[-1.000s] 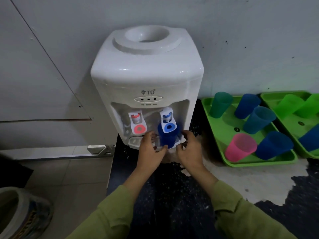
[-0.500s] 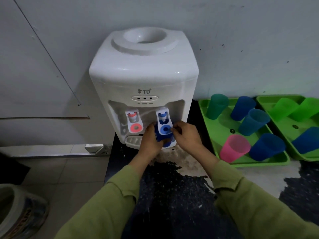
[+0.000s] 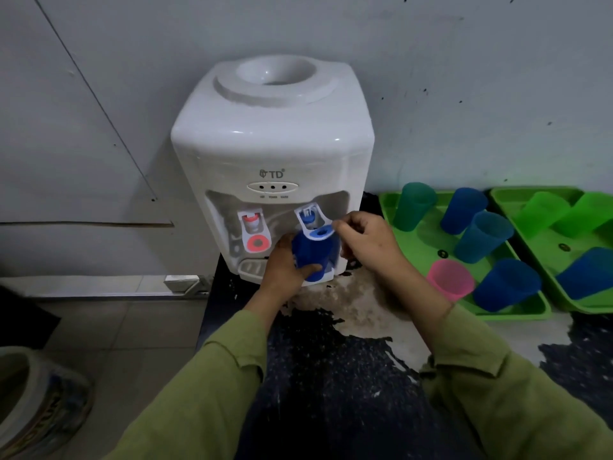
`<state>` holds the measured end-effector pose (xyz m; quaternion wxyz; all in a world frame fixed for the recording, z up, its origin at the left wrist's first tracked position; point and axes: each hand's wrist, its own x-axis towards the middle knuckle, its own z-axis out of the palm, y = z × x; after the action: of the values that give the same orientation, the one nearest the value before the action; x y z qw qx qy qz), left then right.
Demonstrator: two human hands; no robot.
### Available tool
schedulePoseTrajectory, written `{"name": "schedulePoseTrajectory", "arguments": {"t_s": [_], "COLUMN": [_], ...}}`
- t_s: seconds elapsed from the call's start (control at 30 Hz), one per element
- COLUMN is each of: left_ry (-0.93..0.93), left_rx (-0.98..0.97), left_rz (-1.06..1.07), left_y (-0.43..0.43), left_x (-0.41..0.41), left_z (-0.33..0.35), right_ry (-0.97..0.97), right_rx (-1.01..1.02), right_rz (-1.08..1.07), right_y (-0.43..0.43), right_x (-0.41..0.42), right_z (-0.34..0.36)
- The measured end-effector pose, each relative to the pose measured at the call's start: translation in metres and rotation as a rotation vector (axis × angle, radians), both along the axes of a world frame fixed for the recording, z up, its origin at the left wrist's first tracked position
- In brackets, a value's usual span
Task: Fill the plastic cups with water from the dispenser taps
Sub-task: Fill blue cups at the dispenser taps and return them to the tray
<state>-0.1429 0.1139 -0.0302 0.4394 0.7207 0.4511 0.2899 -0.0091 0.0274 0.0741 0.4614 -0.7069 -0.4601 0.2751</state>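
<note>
A white water dispenser (image 3: 272,141) stands against the wall, with a red tap (image 3: 254,234) on the left and a blue tap (image 3: 314,224) on the right. My left hand (image 3: 285,270) is shut around a blue plastic cup (image 3: 310,257), held up right under the blue tap. My right hand (image 3: 365,240) pinches the blue tap's lever with its fingertips. Whether water flows is hidden by the lever and cup.
To the right a green tray (image 3: 428,250) carries a green cup (image 3: 413,210), a pink cup (image 3: 451,283) and several blue cups. A second green tray (image 3: 564,247) with green and blue cups lies at the far right. A bucket (image 3: 36,403) stands on the floor at lower left.
My left hand has lifted the blue cup from the drip tray up against the blue tap. My right hand rose from beside the cup to the tap lever.
</note>
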Motion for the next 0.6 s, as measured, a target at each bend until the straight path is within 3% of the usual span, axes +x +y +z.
{"name": "schedulePoseTrajectory", "arguments": {"t_s": [0.23, 0.4, 0.6], "left_ry": [0.008, 0.011, 0.025], "left_rx": [0.003, 0.009, 0.026], "left_rz": [-0.001, 0.01, 0.011], "left_y": [0.001, 0.002, 0.003], "left_x": [0.0, 0.0, 0.0], "left_z": [-0.001, -0.001, -0.002], "right_ry": [-0.261, -0.398, -0.484], "right_rx": [0.187, 0.165, 0.19], "right_rz": [-0.232, -0.122, -0.138], "right_y": [0.011, 0.026, 0.028], "right_x": [0.014, 0.026, 0.028], "right_z": [-0.001, 0.003, -0.001]}}
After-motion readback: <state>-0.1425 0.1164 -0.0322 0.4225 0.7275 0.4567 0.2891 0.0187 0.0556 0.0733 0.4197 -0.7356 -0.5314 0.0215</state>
